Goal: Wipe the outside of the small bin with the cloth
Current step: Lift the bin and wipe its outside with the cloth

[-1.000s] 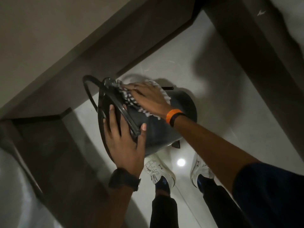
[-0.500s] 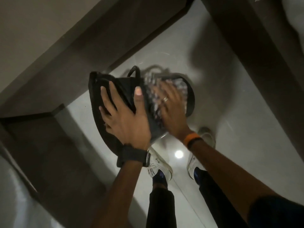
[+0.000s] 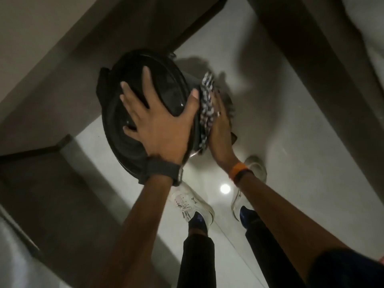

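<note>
The small black bin (image 3: 128,84) is held in the air, tipped so its lid end faces me. My left hand (image 3: 158,123) is spread flat over the lid with the thumb hooked on the right rim. The black-and-white patterned cloth (image 3: 205,104) is pressed against the bin's right side. My right hand (image 3: 220,132) lies flat on the cloth from the right; it wears a ring and an orange wristband. The bin's body behind the lid is mostly hidden.
Pale glossy floor (image 3: 291,142) lies below, with my two white shoes (image 3: 193,206) on it. A dark wooden skirting and wall (image 3: 83,48) run along the left. More dark furniture (image 3: 311,59) stands at the right.
The bin has been turned so its lid faces me. My left hand slid from the rim onto the lid. My right hand and cloth moved from the top to the bin's right side.
</note>
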Available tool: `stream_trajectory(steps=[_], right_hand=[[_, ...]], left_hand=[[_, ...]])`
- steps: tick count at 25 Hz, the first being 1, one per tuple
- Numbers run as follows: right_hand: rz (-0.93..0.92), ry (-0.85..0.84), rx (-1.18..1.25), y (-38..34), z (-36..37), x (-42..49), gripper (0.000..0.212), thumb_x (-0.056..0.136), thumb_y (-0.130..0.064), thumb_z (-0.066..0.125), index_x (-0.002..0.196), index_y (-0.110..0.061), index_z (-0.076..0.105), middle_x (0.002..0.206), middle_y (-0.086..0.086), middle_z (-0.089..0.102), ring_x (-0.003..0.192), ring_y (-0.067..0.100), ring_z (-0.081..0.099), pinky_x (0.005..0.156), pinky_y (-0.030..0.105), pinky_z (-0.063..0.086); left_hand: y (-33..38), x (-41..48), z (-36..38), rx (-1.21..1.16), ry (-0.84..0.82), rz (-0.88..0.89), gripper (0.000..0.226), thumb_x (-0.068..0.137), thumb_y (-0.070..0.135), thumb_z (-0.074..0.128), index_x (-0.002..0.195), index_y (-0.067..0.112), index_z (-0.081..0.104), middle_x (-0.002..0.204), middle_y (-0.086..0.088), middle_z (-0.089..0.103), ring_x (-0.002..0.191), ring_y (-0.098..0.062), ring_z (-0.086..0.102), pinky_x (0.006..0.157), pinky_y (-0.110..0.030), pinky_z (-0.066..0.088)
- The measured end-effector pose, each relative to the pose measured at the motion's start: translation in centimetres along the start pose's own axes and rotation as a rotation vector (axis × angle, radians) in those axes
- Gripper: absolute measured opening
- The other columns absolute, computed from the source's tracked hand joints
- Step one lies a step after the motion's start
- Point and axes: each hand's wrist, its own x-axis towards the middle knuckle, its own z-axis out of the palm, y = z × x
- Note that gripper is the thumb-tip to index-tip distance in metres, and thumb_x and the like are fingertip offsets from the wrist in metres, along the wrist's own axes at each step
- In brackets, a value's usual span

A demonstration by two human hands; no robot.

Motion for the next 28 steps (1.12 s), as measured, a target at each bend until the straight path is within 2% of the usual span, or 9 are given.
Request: stream_trajectory(steps=[4,8,11,13,15,20,23,25,28], right_hand=[[0.340,0.022,-0.139,0.5,-1.8,6.9,0.050,0.114,-0.032,0.031,0.162,-0.021,0.026,0.171,0.002,0.025,0.160,0.022,0.021,0.134,0.042,0.010],[-0.265,-0.044,-0.477,-3.7,4.0,-0.3,0.056,0.107,-0.025,0.030,0.162,-0.025,0.020,0.173,0.005,0.015,0.161,0.031,0.012,0.131,0.054,0.008],[-0.327,-0.014,-0.459,-3.1,4.4,0.2,0.057,0.105,-0.034,0.022,0.161,-0.024,0.025,0.172,0.006,0.022,0.161,0.031,0.016,0.131,0.057,0.010],[-0.046,0.042,-0.389,-1.6,1.7,5.0,0.051,0.109,-0.023,0.021,0.158,-0.011,0.033,0.169,0.014,0.027,0.160,0.032,0.022,0.132,0.055,0.014],[0.073,-0.022,-0.301,-1.5,0.1,7.4,0.045,0.112,-0.013,0.026,0.157,-0.007,0.033,0.170,0.015,0.024,0.161,0.029,0.019,0.133,0.049,0.014],[-0.274,-0.064,-0.195,-3.5,4.8,-1.3,0.054,0.111,-0.030,0.030,0.163,-0.026,0.016,0.173,-0.008,0.007,0.163,0.023,0.002,0.133,0.054,0.003],[0.023,0.057,-0.091,-2.3,2.7,2.2,0.049,0.113,-0.022,0.028,0.161,-0.011,0.020,0.173,0.010,0.014,0.163,0.025,0.010,0.135,0.046,0.008],[0.199,0.057,-0.008,-1.8,0.9,5.1,0.050,0.114,-0.023,0.020,0.160,-0.005,0.020,0.173,0.012,0.012,0.163,0.025,0.009,0.134,0.041,0.009],[0.044,-0.031,0.095,-3.3,4.0,1.7,0.050,0.113,-0.026,0.027,0.162,-0.023,0.020,0.174,0.007,0.010,0.163,0.027,0.008,0.134,0.053,0.010]], left_hand=[[-3.0,1.2,-4.3,-0.025,-0.233,0.036,0.129,0.053,0.077,0.074,0.154,0.056,-0.003,0.170,-0.014,-0.021,0.157,-0.034,-0.013,0.120,-0.071,0.011],[-3.6,2.8,-5.4,-0.128,-0.185,-0.066,0.111,0.074,0.068,0.073,0.156,0.053,0.000,0.170,-0.018,-0.015,0.157,-0.036,-0.013,0.123,-0.056,0.010],[-3.0,4.7,-5.3,-0.242,-0.087,-0.126,0.104,0.072,0.080,0.062,0.155,0.053,0.005,0.172,-0.015,-0.006,0.157,-0.039,0.002,0.124,-0.053,0.018],[-4.0,3.9,-5.1,-0.211,-0.140,-0.036,0.117,0.062,0.082,0.069,0.153,0.057,0.001,0.171,-0.012,-0.014,0.157,-0.039,-0.005,0.119,-0.048,0.015],[-4.9,1.4,-4.7,-0.105,-0.241,0.056,0.129,0.056,0.076,0.077,0.153,0.058,-0.006,0.167,-0.011,-0.029,0.155,-0.040,-0.019,0.119,-0.062,0.010],[-2.7,2.2,-3.8,-0.229,-0.134,-0.061,0.128,0.056,0.080,0.064,0.156,0.049,-0.009,0.167,-0.018,-0.027,0.153,-0.043,-0.023,0.118,-0.070,-0.002],[-2.7,1.8,-2.9,-0.303,-0.075,-0.047,0.120,0.065,0.081,0.064,0.156,0.049,-0.008,0.168,-0.017,-0.026,0.154,-0.041,-0.023,0.119,-0.067,-0.003],[-3.5,0.3,-2.3,-0.273,-0.066,-0.015,0.128,0.066,0.070,0.077,0.158,0.045,-0.009,0.167,-0.016,-0.028,0.153,-0.040,-0.025,0.117,-0.060,-0.006],[-4.8,-1.3,-1.7,-0.225,-0.039,-0.057,0.136,0.065,0.037,0.091,0.159,0.042,-0.007,0.165,-0.018,-0.031,0.153,-0.040,-0.024,0.114,-0.050,-0.002]])
